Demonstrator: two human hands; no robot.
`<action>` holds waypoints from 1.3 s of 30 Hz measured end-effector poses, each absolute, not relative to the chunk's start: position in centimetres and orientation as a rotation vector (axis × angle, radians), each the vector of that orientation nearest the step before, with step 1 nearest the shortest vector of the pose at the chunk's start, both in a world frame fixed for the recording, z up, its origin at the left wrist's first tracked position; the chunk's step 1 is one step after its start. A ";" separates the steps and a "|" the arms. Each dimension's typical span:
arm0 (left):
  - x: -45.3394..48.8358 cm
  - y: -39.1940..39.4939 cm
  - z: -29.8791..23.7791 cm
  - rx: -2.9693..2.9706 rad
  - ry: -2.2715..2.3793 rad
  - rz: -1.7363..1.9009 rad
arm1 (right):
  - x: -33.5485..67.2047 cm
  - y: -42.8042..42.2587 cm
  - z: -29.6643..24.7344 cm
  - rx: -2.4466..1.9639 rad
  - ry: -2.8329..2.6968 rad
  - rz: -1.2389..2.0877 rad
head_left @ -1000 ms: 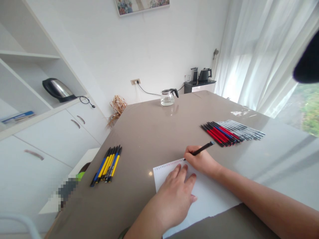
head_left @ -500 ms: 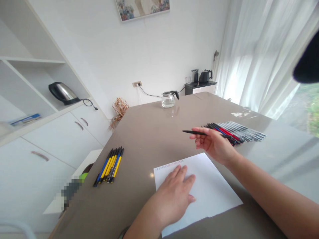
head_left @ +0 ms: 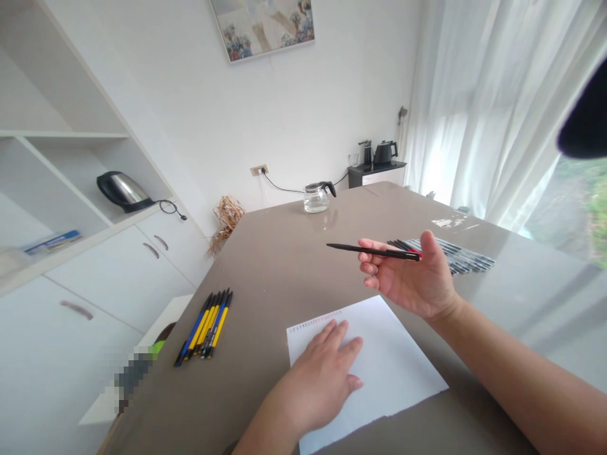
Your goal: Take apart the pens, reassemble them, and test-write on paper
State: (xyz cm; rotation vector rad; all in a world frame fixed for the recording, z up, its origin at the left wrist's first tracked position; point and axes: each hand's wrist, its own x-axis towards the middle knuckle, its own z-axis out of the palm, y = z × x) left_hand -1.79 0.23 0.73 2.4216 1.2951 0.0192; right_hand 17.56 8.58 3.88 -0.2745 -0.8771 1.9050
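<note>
My left hand (head_left: 318, 378) lies flat, fingers spread, on a white sheet of paper (head_left: 384, 360) near the table's front edge. A line of small marks runs along the sheet's far edge. My right hand (head_left: 412, 278) is raised above the table, palm up, holding a black pen (head_left: 370, 251) that points left between thumb and fingers. Behind this hand lies a row of several black, red and blue pens (head_left: 450, 256).
Several yellow and blue pens (head_left: 205, 327) lie in a bundle at the table's left. A glass jug (head_left: 315, 196) stands at the far edge of the brown table (head_left: 284, 265). White cabinets with a kettle (head_left: 121, 188) stand left; curtains hang at the right.
My right hand lifted the black pen off the paper's far edge and turned palm up, the pen now lying level and pointing left. The left hand stayed on the sheet.
</note>
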 end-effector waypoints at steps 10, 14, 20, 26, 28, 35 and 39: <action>-1.6 0.2 0.8 2.423 1.305 -0.005 | 17.8 9.1 3.6 -0.307 -0.803 1.866; -1.6 0.2 0.7 2.424 1.303 0.007 | 17.8 9.2 3.5 -0.285 -0.802 1.832; -1.5 0.2 1.0 2.418 1.307 -0.016 | 17.7 9.2 3.1 -0.405 -0.925 1.784; -1.6 0.2 1.3 2.412 1.330 -0.017 | 18.8 10.5 2.5 -0.781 -1.249 1.433; -1.6 0.1 1.3 2.413 1.331 -0.010 | 20.5 11.6 2.1 -1.141 -1.380 1.075; -2.8 0.7 1.4 2.437 1.384 0.141 | 27.1 15.1 0.5 -1.900 -1.573 0.078; -5.4 2.2 2.1 2.381 1.650 0.380 | 27.9 15.8 -0.5 -2.104 -1.634 -0.004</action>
